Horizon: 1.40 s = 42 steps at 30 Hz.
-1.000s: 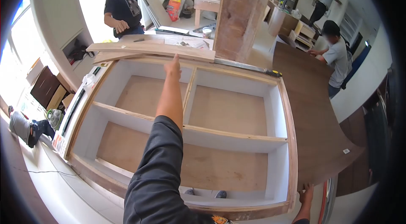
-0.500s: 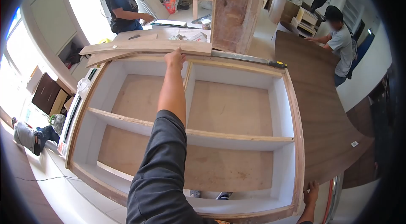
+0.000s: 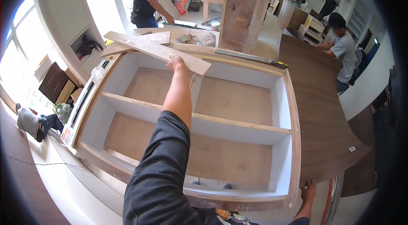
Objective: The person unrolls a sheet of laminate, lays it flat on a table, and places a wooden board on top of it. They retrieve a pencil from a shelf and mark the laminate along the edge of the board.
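Note:
My left hand (image 3: 177, 62) grips a long wooden board (image 3: 148, 49), which lies at a slant over the far edge of a wooden frame (image 3: 242, 124). The board's near end hangs over the frame's compartments. At the lower right, my right hand (image 3: 308, 190) holds the near edge of a large brown sheet (image 3: 325, 119) beside the frame. A second board (image 3: 163, 37) lies under the first. A saw (image 3: 250, 58) with a black and yellow handle rests on the frame's far edge.
A person in black (image 3: 145, 2) stands beyond the frame at the back left. Another in grey (image 3: 343, 51) touches the sheet's far end. A wooden column (image 3: 244, 12) rises behind the frame. Another person (image 3: 29, 122) is low at the left.
The long board has swung from lying along the far edge to a slant, its right end drawn nearer to me by my left hand. The view has shifted slightly.

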### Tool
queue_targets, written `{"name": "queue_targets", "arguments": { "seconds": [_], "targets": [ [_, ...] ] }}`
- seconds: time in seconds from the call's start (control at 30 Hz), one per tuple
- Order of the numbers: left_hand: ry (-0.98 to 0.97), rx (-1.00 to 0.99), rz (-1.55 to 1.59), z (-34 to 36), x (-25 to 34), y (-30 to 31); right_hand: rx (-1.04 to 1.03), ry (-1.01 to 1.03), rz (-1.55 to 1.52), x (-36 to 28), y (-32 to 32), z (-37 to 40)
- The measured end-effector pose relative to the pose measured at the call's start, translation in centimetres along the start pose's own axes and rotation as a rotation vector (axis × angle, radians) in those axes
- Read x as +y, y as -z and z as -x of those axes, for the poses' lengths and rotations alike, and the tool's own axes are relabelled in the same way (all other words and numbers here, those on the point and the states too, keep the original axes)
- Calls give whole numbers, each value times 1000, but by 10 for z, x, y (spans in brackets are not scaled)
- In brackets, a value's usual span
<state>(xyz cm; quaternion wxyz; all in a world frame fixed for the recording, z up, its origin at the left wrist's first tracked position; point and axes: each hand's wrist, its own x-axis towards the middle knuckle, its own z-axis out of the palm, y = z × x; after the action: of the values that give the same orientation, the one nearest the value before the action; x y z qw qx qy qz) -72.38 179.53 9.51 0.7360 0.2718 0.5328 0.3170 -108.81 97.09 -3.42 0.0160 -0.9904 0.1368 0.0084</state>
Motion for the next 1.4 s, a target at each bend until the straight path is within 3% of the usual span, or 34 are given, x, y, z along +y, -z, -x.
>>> {"name": "queue_targets", "arguments": {
  "seconds": [0.23, 0.3, 0.37, 0.4, 0.43, 0.5, 0.73, 0.83, 0.9, 0.97, 1.03, 1.2, 1.3, 1.33, 1.4],
  "targets": [
    [-723, -73, -957, -24, 18, 93, -11, 113, 149, 0, 22, -5],
    [-805, -172, -1067, -49, 30, 117, 57, 183, 35, 2, 25, -5],
    [-717, -325, -928, -70, 38, 142, 57, 274, 104, 12, 31, -11],
    [-639, -390, -788, -78, 40, 156, -46, 279, 139, 19, 33, -15],
    [-380, -373, -606, -4, 39, 167, -143, 300, 168, 25, 38, -22],
    [-424, -384, -543, 50, 36, 196, -226, 304, 120, 36, 51, -31],
    [-456, -380, -664, 188, 16, 290, -203, 335, -76, 97, 36, -76],
    [-647, -351, -911, 254, 19, 334, -189, 349, -32, 122, 21, -89],
    [-787, -388, -1156, 270, 33, 367, -262, 295, -7, 129, 17, -91],
    [-883, -384, -1163, 311, 27, 390, -259, 235, -11, 133, 19, -92],
    [-723, -514, -1044, 342, 20, 412, -250, 166, -8, 142, 27, -101],
    [-819, -503, -1172, 406, -13, 456, -255, 4, -6, 193, 43, -146],
    [-740, -417, -1290, 500, -45, 459, -249, -120, 52, 226, 64, -164],
    [-847, -325, -1317, 519, -60, 463, -213, -151, 33, 240, 66, -172],
    [-840, -360, -1255, 548, -91, 471, -141, -209, -6, 269, 65, -182]
  ]
}}
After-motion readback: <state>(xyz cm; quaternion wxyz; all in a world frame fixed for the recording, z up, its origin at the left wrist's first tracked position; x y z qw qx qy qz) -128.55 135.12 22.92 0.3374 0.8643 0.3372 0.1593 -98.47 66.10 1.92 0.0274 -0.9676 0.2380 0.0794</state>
